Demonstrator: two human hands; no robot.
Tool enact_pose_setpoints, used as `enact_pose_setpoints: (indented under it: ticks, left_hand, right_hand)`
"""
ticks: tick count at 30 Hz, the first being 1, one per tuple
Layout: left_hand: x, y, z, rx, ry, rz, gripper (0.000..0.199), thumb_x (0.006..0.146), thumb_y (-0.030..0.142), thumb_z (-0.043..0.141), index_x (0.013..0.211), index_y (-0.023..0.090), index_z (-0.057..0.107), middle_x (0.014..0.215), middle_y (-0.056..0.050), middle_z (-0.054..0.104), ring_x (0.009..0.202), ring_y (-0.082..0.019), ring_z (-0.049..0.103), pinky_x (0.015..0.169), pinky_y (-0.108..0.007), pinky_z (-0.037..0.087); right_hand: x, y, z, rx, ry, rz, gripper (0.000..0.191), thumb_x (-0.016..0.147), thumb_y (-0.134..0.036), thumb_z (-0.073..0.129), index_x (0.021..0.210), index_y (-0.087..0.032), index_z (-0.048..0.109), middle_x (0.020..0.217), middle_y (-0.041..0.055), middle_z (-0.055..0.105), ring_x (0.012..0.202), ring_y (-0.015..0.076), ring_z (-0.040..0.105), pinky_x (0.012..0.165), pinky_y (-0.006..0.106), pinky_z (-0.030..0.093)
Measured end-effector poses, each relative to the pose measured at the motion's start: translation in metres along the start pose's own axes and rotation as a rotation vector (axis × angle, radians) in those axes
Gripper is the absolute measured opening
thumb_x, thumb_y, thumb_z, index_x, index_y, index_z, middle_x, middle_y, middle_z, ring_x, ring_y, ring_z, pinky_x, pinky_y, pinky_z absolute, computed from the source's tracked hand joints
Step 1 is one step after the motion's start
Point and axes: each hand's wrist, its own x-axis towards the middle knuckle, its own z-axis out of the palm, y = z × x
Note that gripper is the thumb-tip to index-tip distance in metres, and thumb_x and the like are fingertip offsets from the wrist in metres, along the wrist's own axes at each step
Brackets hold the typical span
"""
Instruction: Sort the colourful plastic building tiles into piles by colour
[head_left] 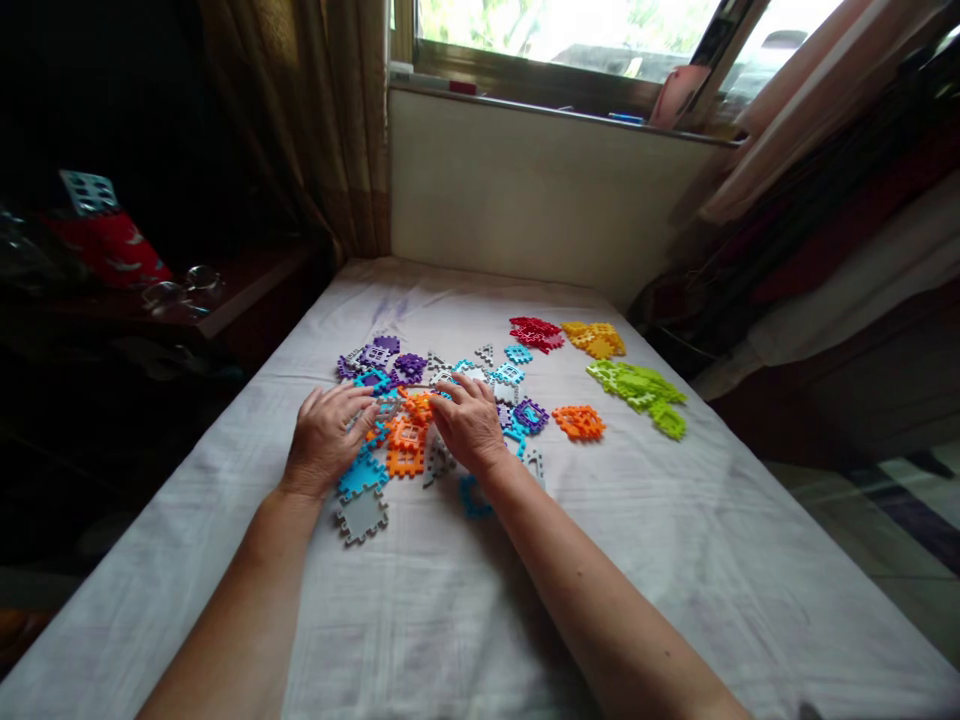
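Orange pieces lie in the middle of a mixed pile, between my two hands. My left hand rests on the pile's left side with its fingers spread, over blue pieces. The fingers of my right hand are bent at the upper edge of the orange pieces, and their tips are too small to show a hold. A grey piece lies nearest me. Purple pieces are at the back left of the pile, and a purple frame piece sits right of my right hand.
Sorted heaps lie to the right: red, yellow, green and orange. They rest on a white cloth. Glasses stand on a dark cabinet at the left. A wall and window are behind.
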Motion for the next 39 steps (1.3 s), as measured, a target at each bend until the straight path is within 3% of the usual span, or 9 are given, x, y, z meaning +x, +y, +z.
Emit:
enact_pose_setpoints:
  ticks: [4, 8, 14, 18, 26, 30, 34, 39]
  left_hand:
    - [0.005, -0.001, -0.007, -0.037, 0.221, -0.019, 0.028, 0.094, 0.038, 0.050, 0.091, 0.020, 0.071, 0.103, -0.009, 0.076, 0.100, -0.023, 0.069, 0.096, -0.040, 0.050]
    - [0.006, -0.008, -0.011, 0.001, 0.366, -0.115, 0.025, 0.094, 0.036, 0.050, 0.090, 0.020, 0.069, 0.103, -0.009, 0.075, 0.098, -0.023, 0.069, 0.092, -0.038, 0.052]
    - [0.003, -0.021, -0.007, 0.079, 0.379, -0.196, 0.024, 0.092, 0.038, 0.052, 0.085, 0.021, 0.068, 0.108, -0.012, 0.073, 0.105, -0.029, 0.066, 0.096, -0.047, 0.048]
    - [-0.001, -0.023, -0.006, 0.081, 0.308, -0.257, 0.025, 0.091, 0.038, 0.051, 0.090, 0.022, 0.070, 0.123, -0.014, 0.068, 0.116, -0.034, 0.061, 0.102, -0.055, 0.042]
    - [-0.004, -0.020, -0.006, 0.195, 0.254, -0.272, 0.023, 0.091, 0.038, 0.052, 0.087, 0.024, 0.070, 0.126, -0.011, 0.068, 0.118, -0.031, 0.061, 0.104, -0.052, 0.040]
    - [-0.005, -0.018, 0.000, 0.171, 0.213, -0.290, 0.025, 0.089, 0.039, 0.052, 0.086, 0.022, 0.069, 0.127, -0.013, 0.067, 0.118, -0.032, 0.061, 0.102, -0.050, 0.043]
    - [-0.005, -0.020, 0.011, 0.100, 0.194, -0.317, 0.024, 0.085, 0.041, 0.054, 0.086, 0.022, 0.069, 0.127, -0.012, 0.066, 0.118, -0.030, 0.061, 0.102, -0.045, 0.045]
    - [-0.006, -0.024, 0.016, 0.068, 0.189, -0.323, 0.026, 0.085, 0.043, 0.052, 0.085, 0.022, 0.068, 0.127, -0.013, 0.066, 0.116, -0.029, 0.062, 0.102, -0.043, 0.046]
  right_hand:
    - [-0.015, 0.019, -0.011, 0.052, 0.245, 0.030, 0.025, 0.099, -0.029, 0.049, 0.100, -0.024, 0.073, 0.111, 0.0057, 0.074, 0.112, 0.0203, 0.061, 0.100, 0.035, 0.042]
    - [-0.042, 0.066, -0.027, 0.054, 0.394, 0.204, 0.030, 0.098, -0.033, 0.046, 0.099, -0.021, 0.074, 0.096, 0.0072, 0.075, 0.089, 0.0185, 0.067, 0.084, 0.029, 0.050]
    - [-0.093, 0.154, -0.048, -0.142, 0.618, 0.627, 0.035, 0.091, -0.036, 0.046, 0.092, -0.017, 0.076, 0.090, 0.0112, 0.074, 0.085, 0.0233, 0.065, 0.083, 0.035, 0.049]
    - [-0.111, 0.175, -0.048, -0.211, 0.580, 0.831, 0.034, 0.085, -0.031, 0.048, 0.092, -0.016, 0.077, 0.094, 0.0132, 0.074, 0.086, 0.0247, 0.062, 0.081, 0.036, 0.048]
    - [-0.112, 0.165, -0.040, -0.184, 0.423, 0.809, 0.027, 0.079, -0.028, 0.055, 0.089, -0.016, 0.077, 0.092, 0.0124, 0.073, 0.086, 0.0253, 0.059, 0.083, 0.037, 0.046]
    - [-0.103, 0.151, -0.041, -0.179, 0.439, 0.742, 0.028, 0.081, -0.026, 0.053, 0.092, -0.016, 0.076, 0.098, 0.0132, 0.072, 0.092, 0.0263, 0.060, 0.088, 0.040, 0.044]
    - [-0.079, 0.104, -0.036, -0.066, 0.403, 0.460, 0.025, 0.087, -0.026, 0.053, 0.092, -0.018, 0.076, 0.099, 0.0099, 0.073, 0.095, 0.0245, 0.061, 0.092, 0.038, 0.044]
    - [-0.044, 0.016, -0.023, 0.115, 0.086, 0.022, 0.021, 0.093, -0.030, 0.055, 0.100, -0.024, 0.074, 0.103, 0.0049, 0.074, 0.098, 0.0202, 0.062, 0.093, 0.034, 0.043]
